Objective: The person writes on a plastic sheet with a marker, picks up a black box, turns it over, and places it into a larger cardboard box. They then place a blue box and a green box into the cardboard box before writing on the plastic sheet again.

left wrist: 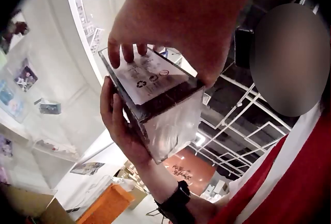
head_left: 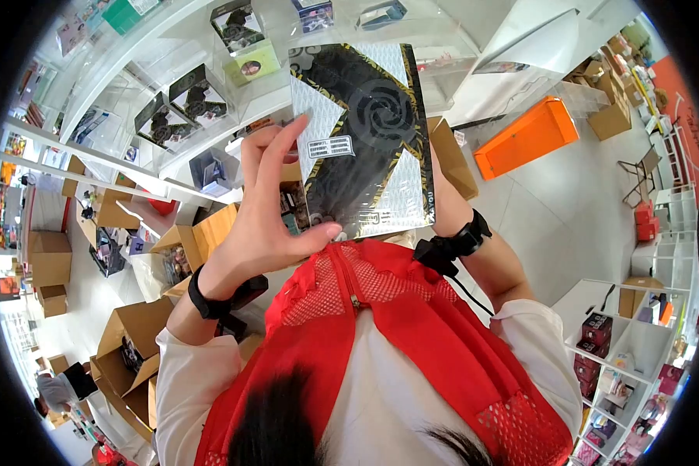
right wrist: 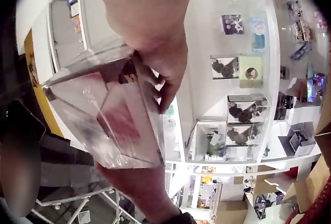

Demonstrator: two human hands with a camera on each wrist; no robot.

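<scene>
A black, white and gold box [head_left: 365,140] in clear wrap is held over the chest, its spiral-patterned face and small white label showing in the head view. My left hand [head_left: 262,221] grips its left side, fingers and thumb spread apart along the edge. Mostly hidden behind the right side is my right hand [head_left: 444,190]. The left wrist view shows left fingers [left wrist: 128,53] on a printed white panel of the box [left wrist: 150,79], and my right hand [left wrist: 124,131] around the opposite side. In the right wrist view, my right hand [right wrist: 163,61] holds the wrapped box [right wrist: 111,115].
Clear display cases with similar boxes [head_left: 198,97] stand on white shelving at upper left. Open cardboard cartons [head_left: 128,342] lie at left. An orange bin [head_left: 526,138] is on the floor at right, above white shelves [head_left: 637,342] with merchandise. Another person [head_left: 68,388] is at lower left.
</scene>
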